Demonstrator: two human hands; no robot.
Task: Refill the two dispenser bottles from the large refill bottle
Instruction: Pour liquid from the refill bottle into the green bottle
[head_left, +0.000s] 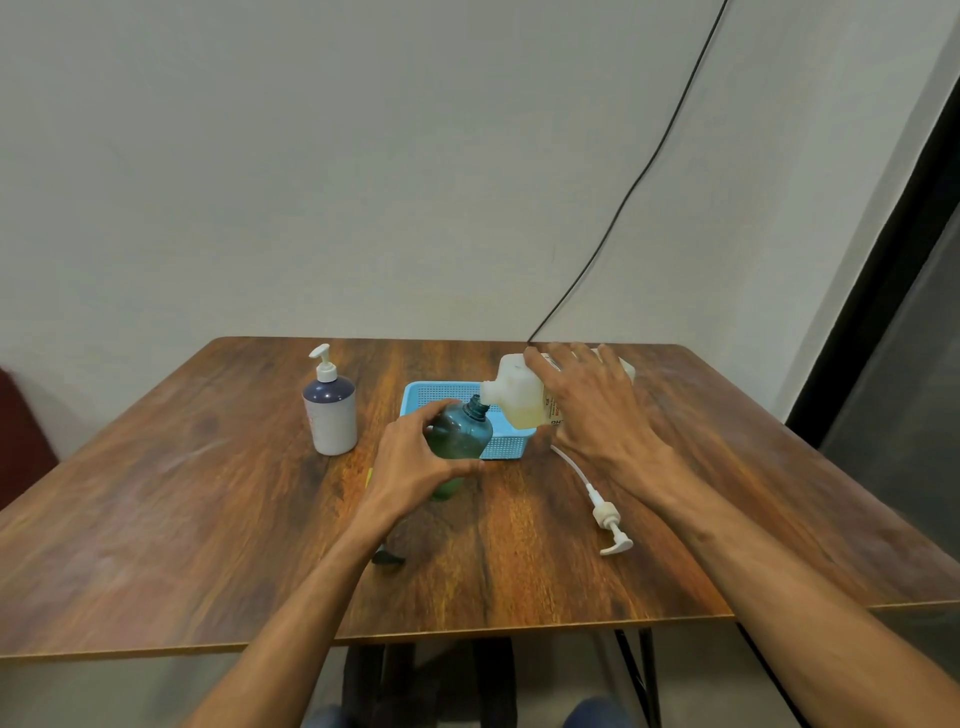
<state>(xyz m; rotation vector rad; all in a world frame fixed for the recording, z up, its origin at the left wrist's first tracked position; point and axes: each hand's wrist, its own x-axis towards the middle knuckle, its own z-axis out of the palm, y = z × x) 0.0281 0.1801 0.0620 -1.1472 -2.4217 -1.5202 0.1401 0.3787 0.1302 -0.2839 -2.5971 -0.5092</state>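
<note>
**Q:** As far as the fingers (423, 415) of the left hand (415, 462) can be made out, what is gripped?

**A:** The teal dispenser bottle (460, 434) is clasped, with the fingers wrapped over its far side and the thumb pressed on the near side. It is held tilted, its open neck aimed up and to the right. Whether its base rests on the desk (208, 519) cannot be told.

**Q:** And the right hand (597, 410)?

**A:** Its fingers are spread and clamped over the large refill bottle (519, 395), which is tipped nearly onto its side. The long axis runs right to left, and the spout is set against the teal neck.

**Q:** What does the pour turn on?

**A:** Spout and neck must be kept lined up; a slip either way would likely spill over the blue basket (431, 387) just behind.

**Q:** What else is laid out?

**A:** A removed pump (608, 517) lies near the right forearm. The white dispenser bottle (332, 415) stands capped, well to the left and nearer the left hand, so it is judged not yet refilled.
</note>
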